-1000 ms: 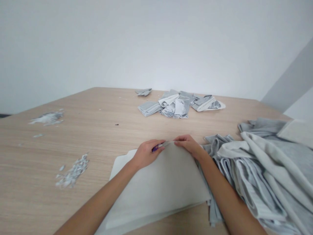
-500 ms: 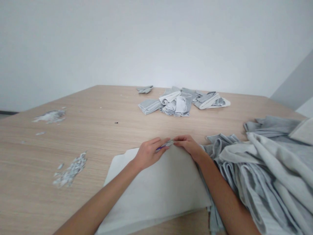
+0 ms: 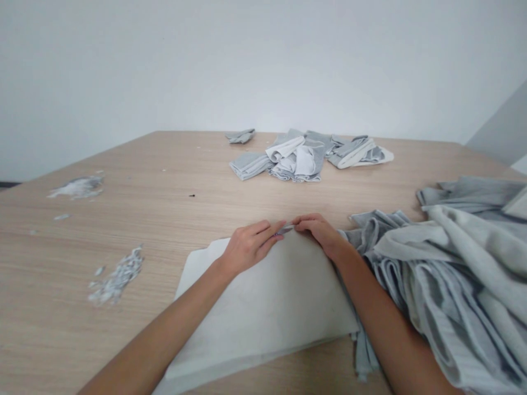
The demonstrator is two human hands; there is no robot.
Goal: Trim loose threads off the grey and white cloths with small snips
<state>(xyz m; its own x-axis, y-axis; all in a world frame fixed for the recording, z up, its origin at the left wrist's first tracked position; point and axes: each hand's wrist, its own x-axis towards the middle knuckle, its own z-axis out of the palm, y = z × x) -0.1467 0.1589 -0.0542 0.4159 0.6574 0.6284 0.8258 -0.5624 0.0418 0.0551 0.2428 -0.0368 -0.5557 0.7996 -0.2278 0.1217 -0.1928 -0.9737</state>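
A pale off-white piece of folded cloth (image 3: 267, 307) lies flat in front of me, with its layers showing along the near edge. At its far edge, my left hand (image 3: 247, 248) is closed around a small slim tool (image 3: 284, 230) with a bit of purple and a metal-looking tip; the fingers hide most of it, so its kind is unclear. Just right of that tip, my right hand (image 3: 320, 232) pinches the far corner of the cloth. The two hands' fingertips nearly meet there.
To the right is a large heap of grey and off-white cloth (image 3: 436, 263). Several smaller folded cloth pieces (image 3: 296, 159) lie at the back. On the left are two piles of scraps, one of small clippings (image 3: 119, 277) and one of white fluff (image 3: 78, 187). A tiny dark object (image 3: 191, 195) lies between.
The tool's tip has shifted slightly and less of its purple part shows. Both hands stay at the cloth's far edge. The whole view has tilted a little downward.
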